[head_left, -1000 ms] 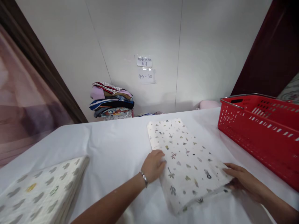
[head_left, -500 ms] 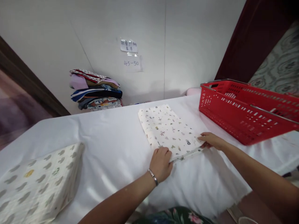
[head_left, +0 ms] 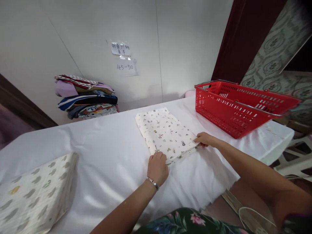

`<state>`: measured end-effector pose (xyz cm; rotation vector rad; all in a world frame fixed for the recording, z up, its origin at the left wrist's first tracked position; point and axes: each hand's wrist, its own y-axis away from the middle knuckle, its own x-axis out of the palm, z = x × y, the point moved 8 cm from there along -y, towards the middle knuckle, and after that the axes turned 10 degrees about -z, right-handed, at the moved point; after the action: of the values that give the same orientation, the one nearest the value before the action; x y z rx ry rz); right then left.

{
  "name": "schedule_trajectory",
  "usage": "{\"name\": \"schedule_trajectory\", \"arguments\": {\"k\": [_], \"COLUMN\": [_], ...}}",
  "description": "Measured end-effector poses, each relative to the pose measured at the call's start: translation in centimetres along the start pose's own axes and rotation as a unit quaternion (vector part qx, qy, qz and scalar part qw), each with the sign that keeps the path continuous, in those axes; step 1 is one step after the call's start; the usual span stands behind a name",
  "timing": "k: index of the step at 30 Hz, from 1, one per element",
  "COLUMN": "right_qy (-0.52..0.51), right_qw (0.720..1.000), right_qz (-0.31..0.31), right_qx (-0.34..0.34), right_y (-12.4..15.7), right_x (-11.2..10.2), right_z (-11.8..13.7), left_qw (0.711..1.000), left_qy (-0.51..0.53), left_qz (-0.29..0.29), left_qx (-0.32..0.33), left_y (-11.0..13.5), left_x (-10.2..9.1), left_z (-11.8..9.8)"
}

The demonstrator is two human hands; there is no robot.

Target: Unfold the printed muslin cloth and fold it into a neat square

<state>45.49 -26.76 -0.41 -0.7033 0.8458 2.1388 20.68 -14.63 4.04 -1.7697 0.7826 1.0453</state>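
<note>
A folded white cloth (head_left: 168,133) with small printed figures lies on the white-covered table in front of me. My left hand (head_left: 158,167), wearing a silver bracelet, is closed on its near left corner. At the near right corner my right hand (head_left: 203,139) pinches the layers between thumb and fingers. Along the near edge between the hands, several fabric layers show slightly lifted. Off to the left lies a thicker folded cloth (head_left: 36,191) with grey leaf-like shapes and a yellow one, cut by the view's edge.
The red shopping basket (head_left: 219,113) with metal handles stands at the back right of the table (head_left: 97,143). Behind the far edge is a stack of folded clothes (head_left: 86,97). Paper signs (head_left: 126,66) hang on the wall. A white rack (head_left: 294,159) stands to the right.
The view has turned to the right, so everything sits further left. Both hands remain on the cloth's near corners; its near edge looks slightly straighter.
</note>
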Motion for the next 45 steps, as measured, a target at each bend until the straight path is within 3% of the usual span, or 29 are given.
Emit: {"name": "schedule_trajectory", "arguments": {"k": [7, 13, 20, 24, 29, 32, 35, 38, 41, 43, 45], "right_qy": [0.103, 0.176, 0.212, 0.195, 0.187, 0.156, 0.083, -0.101, -0.288, -0.355, -0.380], "right_qw": [0.991, 0.976, 0.966, 0.968, 0.973, 0.980, 0.986, 0.984, 0.943, 0.919, 0.910], "right_qz": [-0.065, -0.090, -0.118, -0.114, -0.084, -0.066, -0.035, 0.084, 0.163, 0.172, 0.161], "right_qx": [-0.054, -0.095, -0.088, -0.109, -0.103, -0.104, -0.139, -0.123, -0.034, 0.005, 0.025], "right_y": [-0.9, -1.0, -1.3, -1.9, -1.2, 0.7, 4.0, 8.5, 12.2, 13.7, 14.3], "right_x": [-0.9, -1.0, -1.5, -1.1, -0.3, 1.1, 4.3, 9.5, 13.3, 14.3, 14.4], "right_z": [-0.3, -0.6, -1.8, -2.5, -1.3, 0.0, 1.5, 2.7, 3.5, 3.7, 3.6], "left_qw": [0.998, 0.994, 0.988, 0.988, 0.990, 0.991, 0.988, 0.982, 0.974, 0.975, 0.984], "left_qy": [-0.012, 0.000, 0.048, 0.040, 0.034, 0.010, -0.033, -0.071, -0.089, -0.089, -0.074], "left_qz": [-0.030, -0.044, -0.014, -0.021, 0.002, 0.011, -0.006, -0.034, -0.053, -0.071, -0.099], "left_qx": [-0.050, -0.101, -0.148, -0.147, -0.136, -0.137, -0.151, -0.171, -0.203, -0.193, -0.128], "left_y": [-0.4, 0.7, 2.6, 3.1, 2.7, 3.1, 4.5, 6.4, 7.8, 8.3, 8.2], "left_x": [0.2, -0.1, 0.2, 0.6, 0.3, -0.9, -3.1, -5.3, -6.9, -7.4, -7.5], "left_z": [0.9, 1.9, 2.3, 2.3, 2.6, 4.5, 8.2, 12.6, 15.8, 15.7, 12.9]}}
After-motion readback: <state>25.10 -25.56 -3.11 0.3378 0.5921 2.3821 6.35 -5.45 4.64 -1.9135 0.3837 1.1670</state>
